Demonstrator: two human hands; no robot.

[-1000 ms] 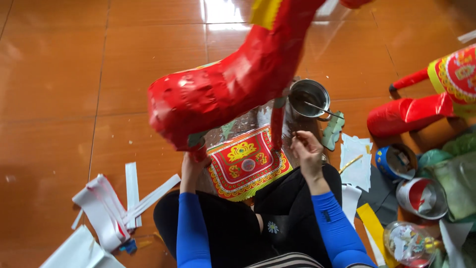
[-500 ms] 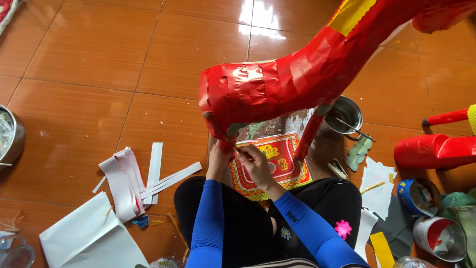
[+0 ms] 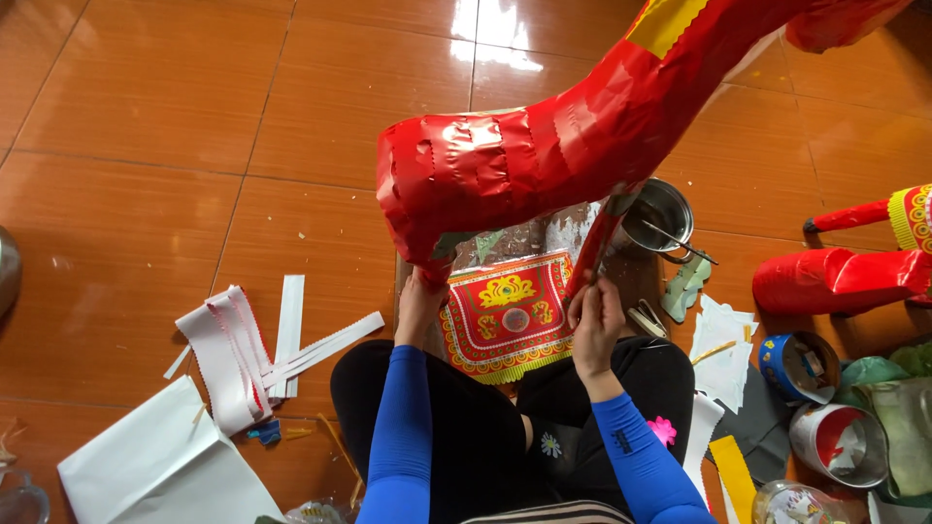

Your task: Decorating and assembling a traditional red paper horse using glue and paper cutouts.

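Sitting on the tiled floor [image 3: 146, 116], a person in blue sleeves holds a red paper horse [image 3: 524, 165] above their lap. The left hand [image 3: 419, 303] reaches up under the horse, fingers closed around the lower end of one red leg. The right hand [image 3: 594, 320] is pinched shut on the tip of the horse's other leg [image 3: 594, 254], which hangs down just right of the first. The horse's body spans from above the left hand up toward the top right corner, with a yellow scalloped strip [image 3: 665, 21] on its upper part.

Directly below the horse, between the two hands, lies a red and yellow patterned sheet [image 3: 505, 315] on the lap. Just right of the horse's leg stands a metal pot [image 3: 660, 213] with a tool resting in it. Well left of the horse lie white paper strips [image 3: 248, 349] and a larger white sheet [image 3: 155, 466]. Right of the horse lie more red paper parts [image 3: 825, 279], two open tins [image 3: 820, 403], white and yellow paper scraps [image 3: 723, 364] and a green bag [image 3: 879, 374].
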